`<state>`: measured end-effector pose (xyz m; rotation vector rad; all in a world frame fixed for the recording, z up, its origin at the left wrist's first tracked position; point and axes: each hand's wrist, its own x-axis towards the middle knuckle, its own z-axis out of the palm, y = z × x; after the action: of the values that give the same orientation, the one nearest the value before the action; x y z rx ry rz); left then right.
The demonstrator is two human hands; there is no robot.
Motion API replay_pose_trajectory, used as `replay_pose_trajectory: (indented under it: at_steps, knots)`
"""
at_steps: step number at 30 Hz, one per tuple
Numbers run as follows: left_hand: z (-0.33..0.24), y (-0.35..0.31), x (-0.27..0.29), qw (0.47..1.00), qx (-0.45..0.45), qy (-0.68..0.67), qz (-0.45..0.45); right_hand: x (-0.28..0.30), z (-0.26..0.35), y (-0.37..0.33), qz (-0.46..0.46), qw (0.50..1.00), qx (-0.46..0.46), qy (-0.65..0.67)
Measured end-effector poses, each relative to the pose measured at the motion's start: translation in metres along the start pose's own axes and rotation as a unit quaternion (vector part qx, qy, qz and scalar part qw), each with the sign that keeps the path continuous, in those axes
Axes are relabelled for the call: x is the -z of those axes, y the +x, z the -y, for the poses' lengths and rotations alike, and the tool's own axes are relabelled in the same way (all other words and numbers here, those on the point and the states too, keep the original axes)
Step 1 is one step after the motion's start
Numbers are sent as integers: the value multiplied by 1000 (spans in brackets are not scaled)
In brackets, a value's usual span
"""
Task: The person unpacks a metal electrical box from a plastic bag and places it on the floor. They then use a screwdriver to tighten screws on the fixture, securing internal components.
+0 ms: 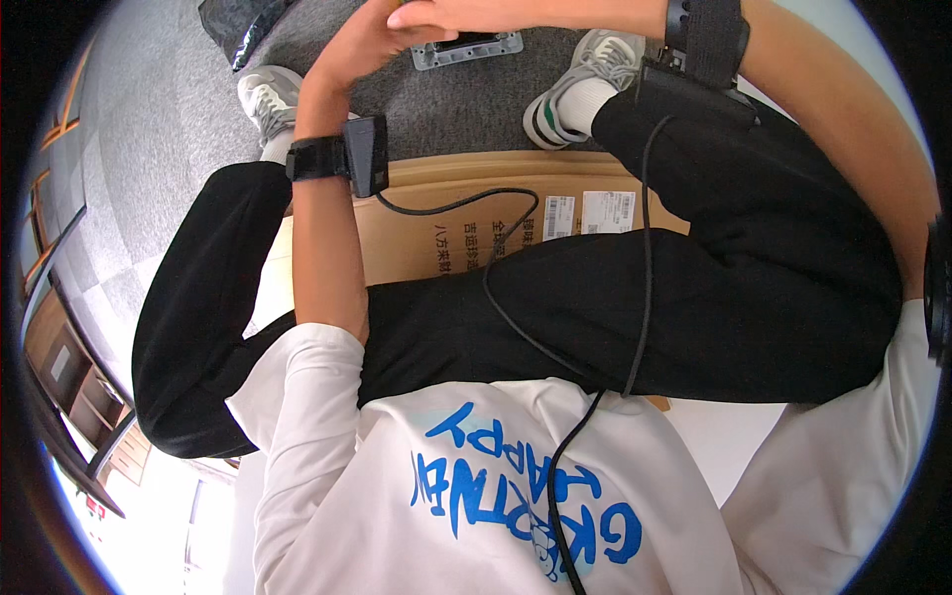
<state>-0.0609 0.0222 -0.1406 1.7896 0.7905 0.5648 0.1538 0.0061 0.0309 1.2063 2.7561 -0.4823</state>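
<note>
The unit at your hands is a light grey bracket with a pale, flat rim, rounded corners and small holes along its near edge. A black section sits above that rim. The upper part is hidden by your right hand and the top of the view, so its full shape cannot be read.

Relative to the grip, the bracket is directly beneath your right hand and just to the right of your left hand. It shows against the grey carpet, between your left shoe and right shoe, beyond the brown cardboard box.

Your hands meet at the upper edge: the right fingertips overlap the left hand. You cannot tell from this view whether either hand is clamped on the bracket or on anything else.
</note>
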Motion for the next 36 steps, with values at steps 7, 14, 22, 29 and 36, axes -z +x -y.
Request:
replay_pose_trajectory:
  at_steps: [7, 14, 22, 29, 36]
  knots:
    - [-11, -1, 7, 989, 70, -123, 35, -11, -20, 4, -41, 988, 146, 20]
    - [-5, 1, 19, 993, -112, 36, -1, -27, -15, 16, -109, 970, 207, 62]
    - [-13, 10, 4, 992, 40, -80, 86, 0, -14, 9, 26, 992, 118, -22]
    - [-14, 5, 9, 997, -14, -56, 48, -6, -6, 2, 0, 999, 49, -18]
    - [-62, 10, -13, 999, -6, -40, -19, -2, -10, -4, 0, 998, 18, -60]
